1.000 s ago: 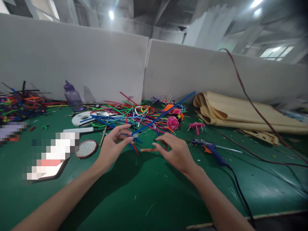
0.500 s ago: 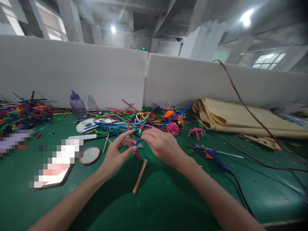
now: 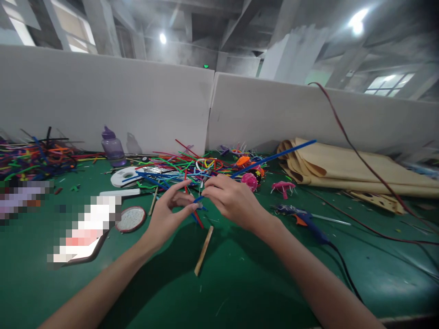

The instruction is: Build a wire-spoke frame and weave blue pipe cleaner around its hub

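A long blue pipe cleaner (image 3: 274, 157) runs from between my hands up to the right, over the pile behind. My right hand (image 3: 231, 196) is closed, fingertips pinched round it near its lower left end. My left hand (image 3: 171, 211) pinches that end between thumb and a finger, together with a small pale, clear-looking piece (image 3: 200, 205) that is too small to name. The left index finger is raised. Just below the fingertips a red pipe cleaner (image 3: 199, 219) shows, partly hidden by my left hand. A short wooden stick (image 3: 204, 251) lies on the table nearer to me.
A pile of coloured pipe cleaners (image 3: 171, 161) lies behind my hands. To the right are a blue glue gun (image 3: 305, 224) with its cord, a pink figure (image 3: 284, 187) and folded brown paper (image 3: 356, 169). Leftward are a round pad (image 3: 131, 219), a phone (image 3: 85, 242) and a purple bottle (image 3: 113, 148).
The blue pipe cleaner now reaches further up and right, past the brown paper's edge. Both hands stay close together in nearly the same place. The whole view has shifted slightly.
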Available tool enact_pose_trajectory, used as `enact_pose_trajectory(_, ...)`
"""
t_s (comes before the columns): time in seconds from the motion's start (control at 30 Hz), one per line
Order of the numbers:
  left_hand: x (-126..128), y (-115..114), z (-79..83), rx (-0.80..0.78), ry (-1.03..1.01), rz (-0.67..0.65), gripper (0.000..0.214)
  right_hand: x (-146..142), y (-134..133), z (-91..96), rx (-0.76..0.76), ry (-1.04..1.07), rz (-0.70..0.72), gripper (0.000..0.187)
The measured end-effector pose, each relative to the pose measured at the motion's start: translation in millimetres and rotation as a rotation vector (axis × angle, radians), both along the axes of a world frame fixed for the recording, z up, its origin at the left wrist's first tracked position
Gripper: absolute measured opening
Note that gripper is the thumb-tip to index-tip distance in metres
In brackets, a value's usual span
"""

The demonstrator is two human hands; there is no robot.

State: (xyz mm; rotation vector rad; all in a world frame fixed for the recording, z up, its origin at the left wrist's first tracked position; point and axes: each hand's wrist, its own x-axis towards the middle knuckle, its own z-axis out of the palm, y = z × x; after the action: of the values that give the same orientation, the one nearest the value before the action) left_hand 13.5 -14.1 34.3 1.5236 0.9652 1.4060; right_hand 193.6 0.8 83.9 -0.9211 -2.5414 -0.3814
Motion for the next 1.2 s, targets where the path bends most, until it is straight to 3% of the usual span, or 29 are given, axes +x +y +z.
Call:
enact_pose_trajectory(0.2, -1.2, 1.1, -3.2, 0.065, 0.010, 0.011, 0.052, 8.7, 3.5, 20.7, -0.068, -0.038, -0.006, 0.021)
enact_pose_trajectory(0.43, -1.8, -2.9, -1.0, 0.174, 0.105, -0.045, 0.050, 17.8, 12.5, 67.4, -0.256, -0.198, 0.050, 0.017)
enact_pose_trajectory(0.57, -1.3, -3.0, -0.8, 0.154, 0.107, -0.033, 0.050, 17.3, 4.0, 82.3, -0.183, -0.237, 0.080, 0.017)
enact_pose_trajectory(0.73, -1.1, -4.2, -1.4, 0.145, 0.145, -0.081, 0.048, 12.3, -4.1, 91.8, 0.154, -0.217, 0.008, 0.019)
enact_pose_trajectory(0.83, -1.2, -6.0, -1.3, 0.152, 0.157, -0.099, 0.048, 6.4, 5.6, 98.0, 0.235, -0.225, 0.003, 0.022)
enact_pose_trajectory(1.03, -2.5, -5.2, -0.7, 0.103, 0.101, -0.101, 0.048, 10.8, 38.7, 95.3, 0.151, -0.229, -0.064, 0.015)
enact_pose_trajectory(1.2, -4.3, 0.6, -1.4, 0.046, 0.033, -0.027, 0.048, 34.2, 19.5, 82.8, 0.047, -0.145, -0.213, 0.012)
